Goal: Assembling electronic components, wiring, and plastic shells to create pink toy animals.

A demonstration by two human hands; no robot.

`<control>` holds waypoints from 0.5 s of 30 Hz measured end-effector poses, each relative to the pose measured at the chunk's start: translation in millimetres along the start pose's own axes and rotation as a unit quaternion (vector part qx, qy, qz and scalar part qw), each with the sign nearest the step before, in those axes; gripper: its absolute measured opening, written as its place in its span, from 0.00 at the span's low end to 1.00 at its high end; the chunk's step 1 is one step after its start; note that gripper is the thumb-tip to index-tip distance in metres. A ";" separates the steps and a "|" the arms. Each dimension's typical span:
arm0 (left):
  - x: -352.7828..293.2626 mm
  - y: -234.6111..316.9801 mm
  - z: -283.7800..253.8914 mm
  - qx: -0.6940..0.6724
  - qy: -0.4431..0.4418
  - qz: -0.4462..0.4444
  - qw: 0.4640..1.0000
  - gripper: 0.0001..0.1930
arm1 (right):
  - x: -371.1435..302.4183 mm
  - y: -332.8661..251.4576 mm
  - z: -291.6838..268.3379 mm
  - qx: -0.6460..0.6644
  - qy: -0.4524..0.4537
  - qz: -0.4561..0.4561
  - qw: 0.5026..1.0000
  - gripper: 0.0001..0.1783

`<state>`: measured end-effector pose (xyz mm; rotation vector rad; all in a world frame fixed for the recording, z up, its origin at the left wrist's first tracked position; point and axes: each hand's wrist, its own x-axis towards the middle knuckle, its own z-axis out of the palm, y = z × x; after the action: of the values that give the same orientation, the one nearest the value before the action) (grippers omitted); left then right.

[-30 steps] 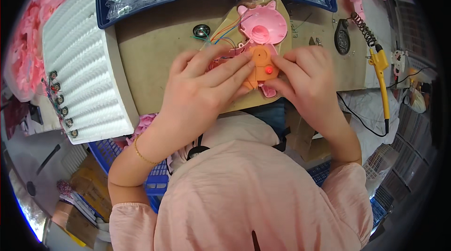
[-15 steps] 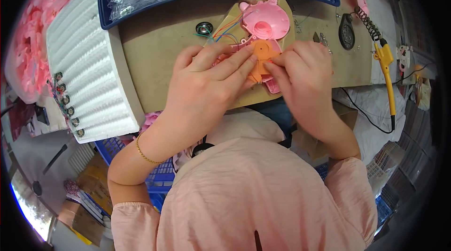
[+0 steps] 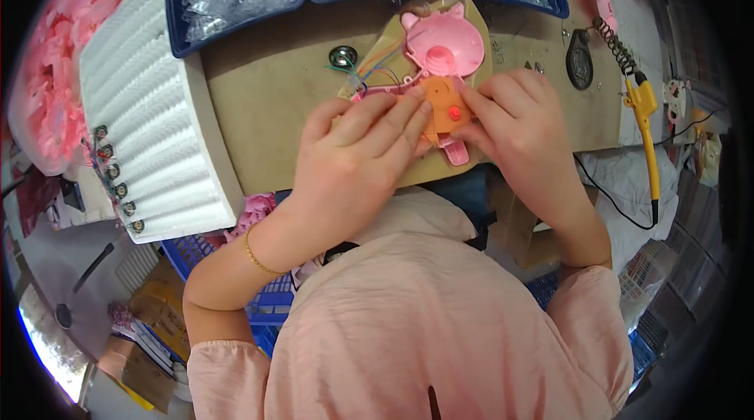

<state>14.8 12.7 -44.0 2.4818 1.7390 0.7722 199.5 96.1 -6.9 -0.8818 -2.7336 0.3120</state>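
Observation:
A pink pig-shaped toy shell lies open on the bench, its round hollow head part away from me. An orange plastic piece with a small red round part sits over the lower body of the shell. My left hand grips the orange piece from the left, fingers laid together along its edge. At the right edge, my right hand has its index finger and thumb against the same piece. Thin coloured wires run from the shell toward a small round speaker. My left fingers hide part of the shell.
Blue bins of clear plastic parts stand along the back. To the left is a white foam tray with several small speakers on its edge. A yellow-handled soldering iron hangs at the right near a black oval object.
My right fingers have drawn back from the middle of the orange piece to its right edge, uncovering the red round part. The left hand stays on the piece.

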 end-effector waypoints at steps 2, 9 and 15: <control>-0.7 1.3 0.0 -0.001 0.002 0.000 1.000 0.16 | 7.7 8.1 -5.4 0.029 -0.057 -0.031 0.997 0.20; -0.7 1.8 -2.1 -0.044 0.030 -0.034 0.998 0.14 | 66.0 22.9 20.5 0.090 0.005 -0.109 0.990 0.12; 11.7 -11.5 -28.8 -0.027 0.042 -0.175 0.983 0.11 | 70.3 23.4 1.8 0.116 -0.090 -0.039 0.988 0.08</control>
<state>-3.8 19.8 -17.5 2.0493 2.0709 0.8837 156.5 156.3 -3.0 -0.7132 -2.8084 0.7110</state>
